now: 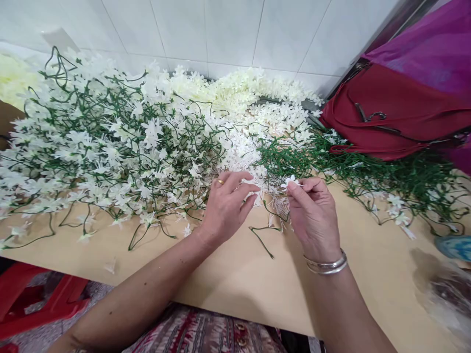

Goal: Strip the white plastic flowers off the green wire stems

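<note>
Left hand (226, 206) is closed, thumb and fingers pinching a white sprig (257, 192). Right hand (312, 213) is closed, fingertips pinching a small white flower (290, 181). Both items sit lower left of the red bag (397, 117). The flower pile (121, 142) lies farther left of the bag.

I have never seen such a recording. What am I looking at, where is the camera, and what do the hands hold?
There is no machine: these are a person's two bare hands, filmed by a camera worn on the head, looking forward and down. The left hand pinches a white sprig; the right hand holds a small white flower. On the wooden table lie a heap of white flower stems, at the picture's left, and bare green stems, at its right. A red bag sits behind them.
</note>
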Demonstrator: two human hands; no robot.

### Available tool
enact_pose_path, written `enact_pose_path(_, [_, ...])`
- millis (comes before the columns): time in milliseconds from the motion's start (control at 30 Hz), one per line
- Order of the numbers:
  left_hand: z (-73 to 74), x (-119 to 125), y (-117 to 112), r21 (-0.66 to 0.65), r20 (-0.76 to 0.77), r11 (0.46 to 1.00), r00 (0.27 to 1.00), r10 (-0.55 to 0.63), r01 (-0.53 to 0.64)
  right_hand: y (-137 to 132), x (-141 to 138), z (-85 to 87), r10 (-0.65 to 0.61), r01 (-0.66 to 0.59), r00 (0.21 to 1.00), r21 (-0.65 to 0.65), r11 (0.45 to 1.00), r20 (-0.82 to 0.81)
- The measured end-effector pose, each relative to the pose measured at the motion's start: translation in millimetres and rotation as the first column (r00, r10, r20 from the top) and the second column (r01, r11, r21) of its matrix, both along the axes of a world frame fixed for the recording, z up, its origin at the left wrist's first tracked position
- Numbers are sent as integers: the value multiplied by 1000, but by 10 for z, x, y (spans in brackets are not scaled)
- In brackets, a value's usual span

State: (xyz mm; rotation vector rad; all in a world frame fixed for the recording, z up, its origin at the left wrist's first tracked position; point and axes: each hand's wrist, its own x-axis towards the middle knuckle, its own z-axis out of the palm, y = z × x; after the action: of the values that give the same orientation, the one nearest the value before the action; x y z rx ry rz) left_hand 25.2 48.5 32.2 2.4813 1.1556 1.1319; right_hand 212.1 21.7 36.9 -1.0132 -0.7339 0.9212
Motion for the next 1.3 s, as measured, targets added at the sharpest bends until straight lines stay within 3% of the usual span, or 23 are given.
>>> enact_pose_path(267, [-13, 85, -135, -72, -262, 961, 925, -276, 266, 43, 148, 22, -91, 93, 995, 48, 995, -36])
enact_pose_path(467, [-49, 127, -202, -78, -463, 959, 841, -278, 274, 47, 133, -13, -71, 70, 997, 40, 997, 21])
enact_pose_path(533, [-28, 120, -173, -81, -387, 959, 878, -281, 271, 46, 131, -12, -70, 68, 997, 39, 997, 34])
enact_pose_path(633, [31, 94, -107, -137, -2, 963, 972, -234, 231, 31, 117, 8, -60, 59, 998, 47, 997, 22])
enact_pose_path(733, [71, 67, -53, -273, 383, 948, 923, -48, 163, -1, 62, 29, 36, -35, 999, 31, 999, -3])
enact_pose_path(800, [72, 54, -32, -356, 495, 915, 869, 11, 191, -23, 8, 30, 134, -134, 991, -3, 991, -30])
enact_pose_path(900, [56, 41, -18, -418, 548, 872, 837, 17, 255, -40, -60, 11, 233, -238, 968, -46, 970, -94])
enact_pose_path(1133, [54, 47, -24, -494, 581, 813, 813, 45, 308, -36, -73, -13, 307, -326, 936, -91, 941, -172])
enact_pose_path(1300, [58, 52, -35, -449, 587, 831, 810, -3, 328, -39, -73, -4, 311, -332, 934, -103, 938, -177])
